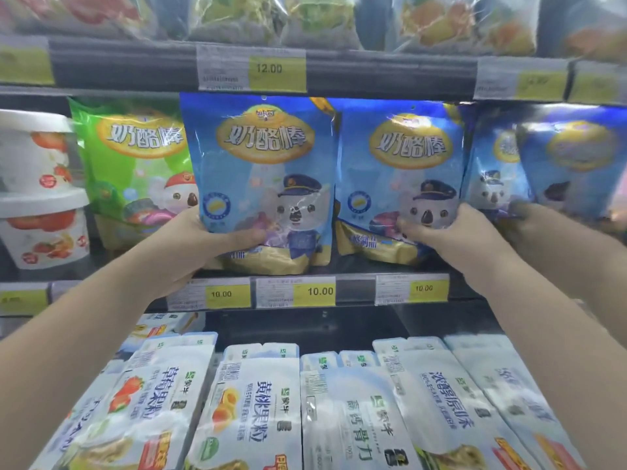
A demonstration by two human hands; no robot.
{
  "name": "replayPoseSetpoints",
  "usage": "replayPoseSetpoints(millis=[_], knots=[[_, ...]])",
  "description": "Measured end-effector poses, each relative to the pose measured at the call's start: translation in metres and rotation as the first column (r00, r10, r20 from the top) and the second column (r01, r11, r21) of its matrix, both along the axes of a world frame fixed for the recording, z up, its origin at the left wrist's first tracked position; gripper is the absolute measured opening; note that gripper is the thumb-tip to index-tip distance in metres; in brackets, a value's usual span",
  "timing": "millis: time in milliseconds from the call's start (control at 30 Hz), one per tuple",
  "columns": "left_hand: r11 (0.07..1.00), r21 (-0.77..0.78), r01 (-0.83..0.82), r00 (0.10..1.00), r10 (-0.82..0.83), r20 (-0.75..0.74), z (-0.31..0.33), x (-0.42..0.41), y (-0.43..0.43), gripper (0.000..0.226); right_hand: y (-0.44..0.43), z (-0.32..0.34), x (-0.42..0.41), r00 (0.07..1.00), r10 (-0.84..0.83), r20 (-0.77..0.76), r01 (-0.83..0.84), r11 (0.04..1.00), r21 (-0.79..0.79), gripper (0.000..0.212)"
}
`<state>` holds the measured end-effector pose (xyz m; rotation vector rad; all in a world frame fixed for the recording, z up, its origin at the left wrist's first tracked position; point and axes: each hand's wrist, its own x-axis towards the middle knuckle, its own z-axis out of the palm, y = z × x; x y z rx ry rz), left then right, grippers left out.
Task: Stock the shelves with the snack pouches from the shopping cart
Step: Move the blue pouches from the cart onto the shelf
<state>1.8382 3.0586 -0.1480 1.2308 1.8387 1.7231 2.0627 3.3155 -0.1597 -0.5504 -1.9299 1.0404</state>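
Observation:
Two blue snack pouches with a koala in a cap stand upright on the middle shelf (353, 290). My left hand (210, 242) grips the lower left part of the left blue pouch (261, 164), thumb across its front. My right hand (451, 235) grips the lower right part of the neighbouring blue pouch (400, 164). More blue pouches (573, 157) stand further right, partly blurred. A green pouch (135, 157) of the same kind stands to the left. The shopping cart is out of view.
White tubs with fruit prints (37, 198) are stacked at the far left of the middle shelf. Yellow price tags (319, 291) line the shelf edge. Below lie rows of white flat packs (258, 401). The upper shelf holds clear bags (237, 18).

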Motion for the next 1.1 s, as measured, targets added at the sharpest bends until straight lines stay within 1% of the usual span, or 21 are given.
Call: replayPoseSetpoints(millis=[100,233,367,467,533,667,733,767,800,867,900,967,1100], knots=[[1.000,0.016,0.019,1.000,-0.019,-0.013,-0.003,-0.002,0.001,0.034,0.012,0.001,-0.009,0.995,-0.085,0.041,0.083,0.995,0.057,0.034],[0.999,0.016,0.036,0.999,-0.036,-0.033,-0.003,-0.003,0.001,0.041,0.029,0.002,-0.023,0.989,-0.116,0.086,0.121,0.991,-0.054,0.035],[1.000,-0.009,0.024,0.998,-0.025,-0.054,-0.003,-0.006,0.001,0.053,0.043,0.004,-0.037,0.980,-0.173,0.101,0.186,0.973,-0.139,0.045],[0.999,-0.002,0.033,0.998,-0.033,-0.054,-0.004,-0.006,0.001,0.048,0.053,0.004,-0.046,0.967,-0.223,0.120,0.240,0.958,-0.154,0.059],[0.999,0.001,0.035,0.998,-0.035,-0.060,-0.005,-0.005,0.002,0.045,0.059,0.004,-0.051,0.958,-0.249,0.139,0.270,0.949,-0.165,0.065],[0.999,-0.025,0.020,0.998,-0.022,-0.065,-0.005,-0.006,0.002,0.050,0.064,0.005,-0.060,0.960,-0.244,0.140,0.266,0.950,-0.162,0.075],[0.999,-0.041,0.008,0.998,-0.010,-0.060,-0.004,-0.007,0.002,0.055,0.064,0.005,-0.060,0.959,-0.244,0.148,0.266,0.951,-0.156,0.069],[0.999,-0.045,0.005,0.998,-0.007,-0.059,-0.004,-0.008,0.002,0.056,0.061,0.005,-0.058,0.960,-0.234,0.155,0.258,0.953,-0.159,0.071],[0.999,-0.045,0.008,0.998,-0.010,-0.058,-0.004,-0.008,0.002,0.055,0.060,0.004,-0.057,0.962,-0.221,0.159,0.246,0.956,-0.161,0.082],[0.999,-0.037,0.013,0.998,-0.015,-0.063,-0.004,-0.007,0.002,0.053,0.064,0.001,-0.053,0.960,-0.220,0.175,0.243,0.962,-0.127,0.114],[0.999,-0.036,0.012,0.998,-0.015,-0.067,-0.004,-0.007,0.001,0.053,0.068,-0.001,-0.051,0.958,-0.213,0.190,0.236,0.966,-0.108,0.123],[0.999,-0.037,0.016,0.998,-0.018,-0.068,-0.004,-0.007,0.000,0.056,0.079,-0.004,-0.048,0.955,-0.188,0.228,0.212,0.974,-0.085,0.127],[0.998,-0.061,0.023,0.995,-0.029,-0.093,-0.004,-0.011,-0.002,0.073,0.082,-0.005,-0.046,0.954,-0.174,0.243,0.197,0.978,-0.072,0.130]])
